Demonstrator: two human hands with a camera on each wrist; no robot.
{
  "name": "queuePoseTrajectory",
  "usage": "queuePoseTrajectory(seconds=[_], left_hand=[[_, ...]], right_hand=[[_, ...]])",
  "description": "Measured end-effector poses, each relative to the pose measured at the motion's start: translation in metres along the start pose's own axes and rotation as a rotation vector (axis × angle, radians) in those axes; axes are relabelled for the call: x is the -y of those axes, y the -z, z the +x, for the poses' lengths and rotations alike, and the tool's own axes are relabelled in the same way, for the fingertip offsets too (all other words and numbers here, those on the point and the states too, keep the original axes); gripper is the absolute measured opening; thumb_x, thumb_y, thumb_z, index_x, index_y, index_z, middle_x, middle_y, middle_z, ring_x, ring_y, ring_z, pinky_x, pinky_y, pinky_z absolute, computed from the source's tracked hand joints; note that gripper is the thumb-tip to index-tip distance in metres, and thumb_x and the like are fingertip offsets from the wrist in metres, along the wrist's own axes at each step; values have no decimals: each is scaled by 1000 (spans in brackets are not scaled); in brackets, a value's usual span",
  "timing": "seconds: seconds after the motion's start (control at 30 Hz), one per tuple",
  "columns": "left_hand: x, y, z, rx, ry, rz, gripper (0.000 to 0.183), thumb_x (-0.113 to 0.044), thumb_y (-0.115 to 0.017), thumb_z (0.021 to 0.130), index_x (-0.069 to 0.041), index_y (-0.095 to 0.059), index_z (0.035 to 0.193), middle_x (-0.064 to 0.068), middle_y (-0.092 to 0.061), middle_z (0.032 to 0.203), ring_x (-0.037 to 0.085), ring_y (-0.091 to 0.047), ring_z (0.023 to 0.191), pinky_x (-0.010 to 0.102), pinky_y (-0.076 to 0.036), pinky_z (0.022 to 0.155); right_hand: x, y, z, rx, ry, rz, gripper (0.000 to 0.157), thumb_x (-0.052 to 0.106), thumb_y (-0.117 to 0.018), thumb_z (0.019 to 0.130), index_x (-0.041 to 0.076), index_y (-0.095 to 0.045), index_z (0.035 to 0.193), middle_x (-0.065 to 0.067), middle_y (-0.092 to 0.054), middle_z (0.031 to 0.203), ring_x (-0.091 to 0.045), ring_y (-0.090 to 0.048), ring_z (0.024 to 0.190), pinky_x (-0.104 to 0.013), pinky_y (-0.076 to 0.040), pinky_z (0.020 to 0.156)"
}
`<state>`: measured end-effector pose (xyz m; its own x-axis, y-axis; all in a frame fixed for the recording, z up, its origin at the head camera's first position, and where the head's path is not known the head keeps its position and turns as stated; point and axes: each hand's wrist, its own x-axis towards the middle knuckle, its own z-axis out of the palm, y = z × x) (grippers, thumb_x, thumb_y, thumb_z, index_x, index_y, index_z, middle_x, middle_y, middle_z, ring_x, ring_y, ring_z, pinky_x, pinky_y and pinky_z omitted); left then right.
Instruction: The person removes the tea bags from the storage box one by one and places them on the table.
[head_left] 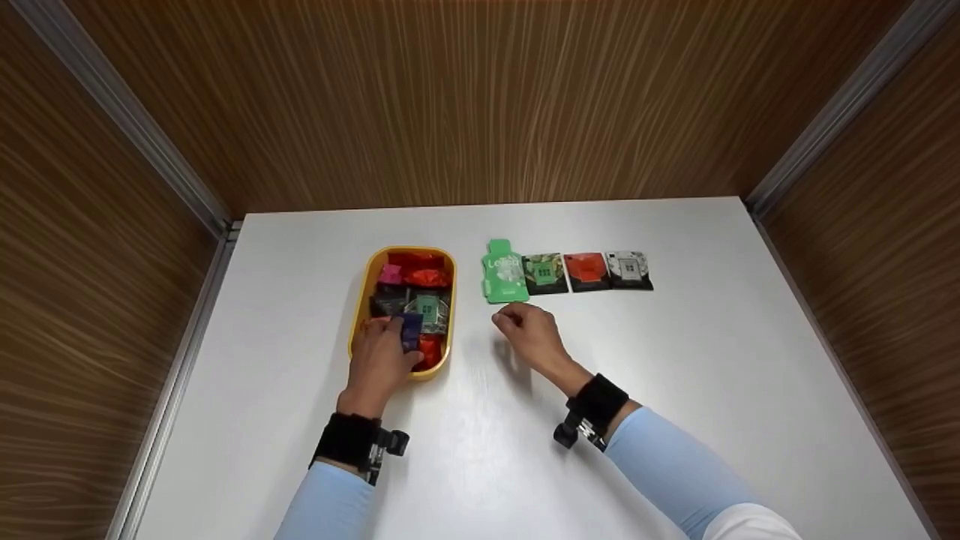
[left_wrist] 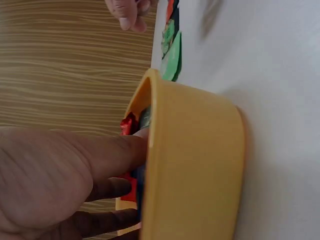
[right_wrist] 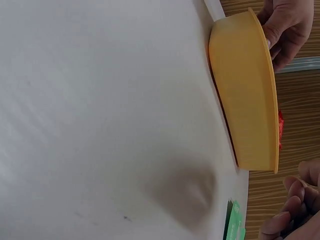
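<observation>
In the head view my left hand (head_left: 379, 367) reaches into a yellow tub (head_left: 454, 300) of small packets. Its fingers and thumb are spread apart at a dark blue packet (head_left: 412, 331); the left wrist view shows the thumb inside the rim, with some fingertips hidden. Beside that packet lie a patterned packet with a green label (head_left: 428, 309) and a red packet (head_left: 430, 349). My right hand (head_left: 534, 336) hovers over the table to the right, loosely curled, with nothing visible in it. Just beyond its fingertips lies a green Lipton-like packet (head_left: 505, 274).
Right of the green packet, a row continues with a leafy green packet (head_left: 545, 273), a red-and-black one (head_left: 587, 271) and a white-and-black one (head_left: 629, 269). Red wrappers (head_left: 427, 278) and a pink one (head_left: 391, 274) fill the tub's far end. Wood-grain panels (head_left: 480, 105) enclose the white table (head_left: 480, 465).
</observation>
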<state>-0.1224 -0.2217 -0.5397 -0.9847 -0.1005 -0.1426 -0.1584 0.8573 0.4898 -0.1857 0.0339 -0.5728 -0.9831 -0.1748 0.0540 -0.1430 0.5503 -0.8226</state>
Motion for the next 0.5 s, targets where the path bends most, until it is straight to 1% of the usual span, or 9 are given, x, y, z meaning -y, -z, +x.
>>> queuePoseTrajectory(seconds=[0.13, 0.23, 0.37, 0.5], left_hand=[[3, -15, 2, -49, 11, 10, 71, -28, -82, 94, 0, -53, 152, 28, -45, 154, 47, -39, 146, 59, -43, 115], [6, -22, 4, -90, 7, -1, 69, -27, -82, 94, -1, -54, 152, 28, -45, 154, 47, -39, 145, 60, -45, 113], [8, -25, 8, -127, -11, -18, 69, -26, -81, 94, 0, -54, 151, 29, -45, 155, 48, -39, 145, 60, -44, 113], [10, -24, 12, -129, -7, -29, 68, -25, -80, 95, 1, -53, 152, 30, -44, 156, 48, -38, 146, 60, -42, 115]], right_hand=[[0, 1, -3, 9, 5, 9, 14, 22, -71, 99, 10, -79, 98, 1, -70, 81, -12, -58, 74, -32, -49, 73], [-3, 3, -4, 10, -6, 18, 14, 22, -71, 99, 10, -79, 98, 1, -70, 81, -12, -59, 73, -31, -49, 73], [-8, 6, -5, 6, -28, 26, 13, 21, -72, 99, 10, -78, 98, 2, -70, 80, -11, -58, 72, -31, -48, 73], [-11, 7, -6, 8, -42, 33, 14, 21, -72, 98, 9, -78, 97, 1, -69, 80, -12, -58, 73, -32, -48, 73]])
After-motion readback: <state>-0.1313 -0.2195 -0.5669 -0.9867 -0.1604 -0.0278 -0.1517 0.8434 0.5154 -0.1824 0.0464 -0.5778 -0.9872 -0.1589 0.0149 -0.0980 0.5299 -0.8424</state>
